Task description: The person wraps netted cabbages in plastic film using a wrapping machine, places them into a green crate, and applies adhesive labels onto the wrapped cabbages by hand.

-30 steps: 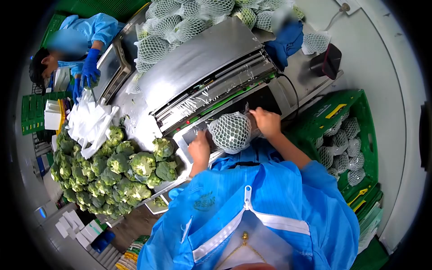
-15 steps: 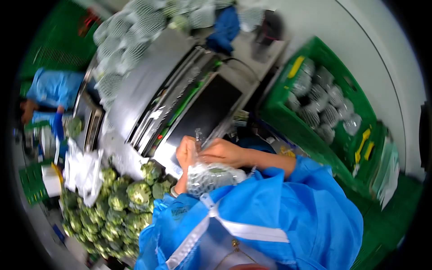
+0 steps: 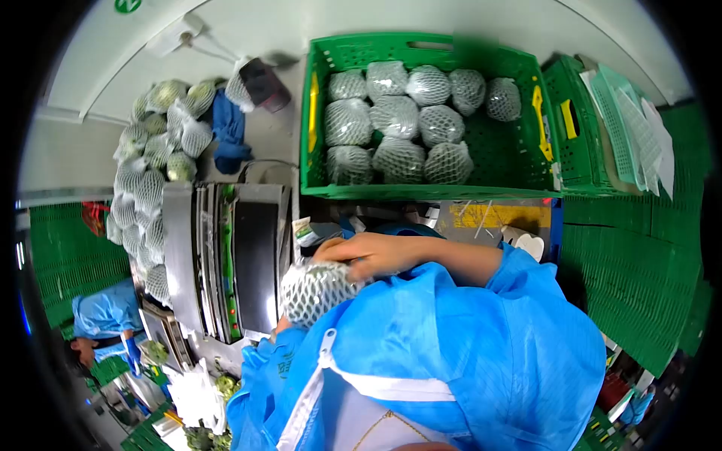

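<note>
Now view has swung to green crate, netted packs in rows inside. Right hand grips netted bundle at chest; left hand mostly hidden, fingers unreadable.

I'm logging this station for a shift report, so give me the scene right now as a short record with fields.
held item: netted bundle, close against the blue smock
right hand: on top of the bundle, fingers blurred
left hand: mostly hidden beneath it, grip unclear
crate: green crate ahead, eleven wrapped bundles inside
machine: dark-plated machine, left of the held item
far left: pile of netted produce, blue cloth beside it
lower left: white bags, broccoli
others: co-worker in blue
</note>
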Action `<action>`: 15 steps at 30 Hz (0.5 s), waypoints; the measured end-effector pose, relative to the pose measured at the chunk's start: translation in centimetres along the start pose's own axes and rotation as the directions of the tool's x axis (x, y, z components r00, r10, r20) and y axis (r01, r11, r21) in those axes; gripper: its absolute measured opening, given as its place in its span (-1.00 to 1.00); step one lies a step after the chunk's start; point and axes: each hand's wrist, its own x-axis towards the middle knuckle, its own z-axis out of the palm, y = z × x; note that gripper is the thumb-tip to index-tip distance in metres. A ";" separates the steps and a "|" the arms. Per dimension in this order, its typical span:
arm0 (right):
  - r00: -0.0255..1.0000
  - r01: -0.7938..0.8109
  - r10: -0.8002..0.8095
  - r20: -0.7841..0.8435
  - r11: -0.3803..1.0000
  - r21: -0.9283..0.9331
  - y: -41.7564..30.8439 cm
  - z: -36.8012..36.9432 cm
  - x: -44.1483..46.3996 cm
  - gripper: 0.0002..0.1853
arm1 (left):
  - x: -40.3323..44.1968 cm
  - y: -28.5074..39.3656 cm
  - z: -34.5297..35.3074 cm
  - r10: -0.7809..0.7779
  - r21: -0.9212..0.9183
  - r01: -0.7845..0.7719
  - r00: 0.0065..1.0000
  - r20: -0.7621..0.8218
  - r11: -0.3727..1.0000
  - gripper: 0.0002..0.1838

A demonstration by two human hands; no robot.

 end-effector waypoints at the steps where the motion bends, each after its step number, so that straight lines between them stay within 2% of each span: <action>1: 0.999 0.039 -0.040 -0.028 0.998 -0.045 -0.1 -1.0 -1.9 -0.19 | 0.7 -0.5 1.0 -0.033 -0.013 0.033 0.999 0.005 0.999 -0.41; 4: 0.957 -0.183 0.184 -0.226 0.983 0.023 -1.9 -4.2 -6.3 -0.14 | 3.6 -1.7 4.9 -0.122 -0.014 0.123 0.992 0.043 0.992 -0.36; 5: 0.909 -0.198 0.180 -0.375 0.980 -0.010 -1.1 -5.6 -7.5 -0.15 | 4.9 -2.2 6.6 -0.147 0.010 0.147 0.987 0.057 0.989 -0.35; 7: 0.715 -0.248 0.216 -0.665 0.968 0.048 -1.5 -8.7 -10.2 -0.14 | 7.5 -3.0 11.4 -0.171 0.150 0.156 0.981 0.088 0.976 -0.32; 9: 0.584 -0.114 0.076 -0.808 0.993 0.011 -3.4 -10.5 -12.4 -0.09 | 10.6 -3.9 18.8 -0.171 0.450 0.060 0.962 0.211 0.891 -0.22; 10: 0.578 -0.100 0.020 -0.815 0.994 -0.047 -3.5 -11.1 -13.2 0.00 | 13.3 -5.3 21.2 -0.070 0.524 -0.158 0.919 0.388 0.837 -0.23; 11: 0.509 -0.136 -0.056 -0.859 0.980 -0.145 -3.2 -12.2 -14.3 0.02 | 15.9 -7.0 23.3 0.003 0.550 -0.370 0.831 0.556 0.749 -0.24; 13: 0.371 -0.233 -0.225 -0.901 0.917 -0.325 -2.6 -16.0 -17.0 0.05 | 22.0 -10.5 24.8 -0.104 0.520 -0.318 0.770 0.629 0.793 -0.27; 14: 0.363 -0.118 -0.117 -0.925 0.978 -0.170 -3.0 -18.4 -18.8 0.06 | 24.2 -10.5 26.9 -0.170 0.622 -0.397 0.737 0.654 0.675 -0.25; 15: 0.345 -0.187 0.038 -0.938 0.982 -0.028 -3.5 -20.4 -20.9 0.05 | 26.0 -10.4 28.7 -0.244 0.700 -0.468 0.709 0.661 0.539 -0.23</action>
